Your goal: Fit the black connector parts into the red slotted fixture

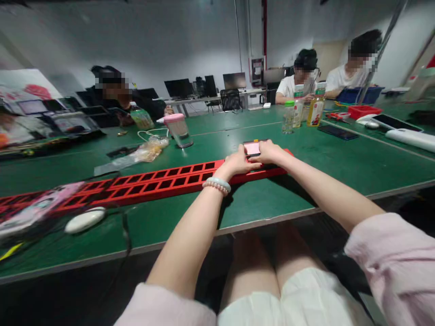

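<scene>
A long red slotted rack (176, 177) lies across the green table (340, 167). At its right end sits a small pink-faced device (252, 148). My left hand (239, 164) grips the device's left side with curled fingers; a bead bracelet is on that wrist. On the device's right side, my right hand (268, 152) closes around it. Both forearms stretch forward over the table edge.
A white mouse (84, 220) and a pink item lie at the near left. A pink-lidded cup (178, 129), a plastic bag (147, 151), bottles (316, 106), a dark phone (337, 131) and a red tray (364, 111) stand farther off. Three people sit at the far side.
</scene>
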The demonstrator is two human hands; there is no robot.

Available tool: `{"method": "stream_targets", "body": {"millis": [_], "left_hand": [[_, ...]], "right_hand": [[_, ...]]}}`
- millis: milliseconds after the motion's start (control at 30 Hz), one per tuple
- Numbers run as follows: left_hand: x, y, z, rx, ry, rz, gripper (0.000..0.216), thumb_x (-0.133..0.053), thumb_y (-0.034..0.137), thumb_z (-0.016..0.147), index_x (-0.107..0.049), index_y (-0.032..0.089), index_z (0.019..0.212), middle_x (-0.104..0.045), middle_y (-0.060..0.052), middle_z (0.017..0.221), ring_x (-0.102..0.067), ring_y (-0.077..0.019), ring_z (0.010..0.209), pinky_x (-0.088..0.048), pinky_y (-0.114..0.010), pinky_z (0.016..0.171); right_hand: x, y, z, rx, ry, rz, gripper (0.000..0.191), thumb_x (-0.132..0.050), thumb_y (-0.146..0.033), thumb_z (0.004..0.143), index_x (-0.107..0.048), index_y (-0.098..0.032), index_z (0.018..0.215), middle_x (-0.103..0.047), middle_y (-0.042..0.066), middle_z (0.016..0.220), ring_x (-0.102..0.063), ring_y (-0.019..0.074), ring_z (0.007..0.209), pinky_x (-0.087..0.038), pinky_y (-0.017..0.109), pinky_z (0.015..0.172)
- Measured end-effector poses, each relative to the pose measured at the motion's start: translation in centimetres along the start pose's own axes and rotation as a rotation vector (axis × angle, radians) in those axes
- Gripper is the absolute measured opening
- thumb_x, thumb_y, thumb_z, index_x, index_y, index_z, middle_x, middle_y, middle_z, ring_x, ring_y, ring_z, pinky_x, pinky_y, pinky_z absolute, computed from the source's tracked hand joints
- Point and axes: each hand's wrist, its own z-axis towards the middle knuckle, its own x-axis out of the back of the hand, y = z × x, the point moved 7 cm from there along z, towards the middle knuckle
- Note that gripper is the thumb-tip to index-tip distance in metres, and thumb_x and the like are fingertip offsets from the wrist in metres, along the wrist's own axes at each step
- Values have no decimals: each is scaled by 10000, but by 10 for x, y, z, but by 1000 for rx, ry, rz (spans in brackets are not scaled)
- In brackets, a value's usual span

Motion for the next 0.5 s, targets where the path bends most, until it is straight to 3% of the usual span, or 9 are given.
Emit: {"method": "stream_targets", "body": {"millis": [233, 400, 500], "left_hand": [[4, 4, -5, 10, -17, 21, 885, -557, 739, 561, -296, 173, 1189, -547, -150, 1145, -515, -343, 1051, -395, -375, 836], [3, 4, -4, -20, 11, 37, 897, -548, 761, 542, -312, 168, 1172, -569, -149, 1097, -539, -350, 1003, -412, -392, 803], [3, 5, -4, -30, 18, 32, 896, -533, 775, 538, -322, 172, 1166, -580, -143, 1074, -549, -345, 983, -410, -398, 805]], "right_hand": [[-13, -10, 10, -112, -113, -50, 758, -532, -648, 610, -545, -94, 1127, -483, 215, 1160, -528, 326, 1024, -430, 392, 830], [15, -25, -2, -67, 100, -96, 484, -484, -444, 770, -569, -89, 1087, -484, 212, 1106, -563, 301, 967, -441, 381, 803], [21, -26, -4, -29, 136, -93, 370, -461, -317, 801, -581, -90, 1068, -507, 210, 1087, -579, 289, 941, -446, 362, 789]]}}
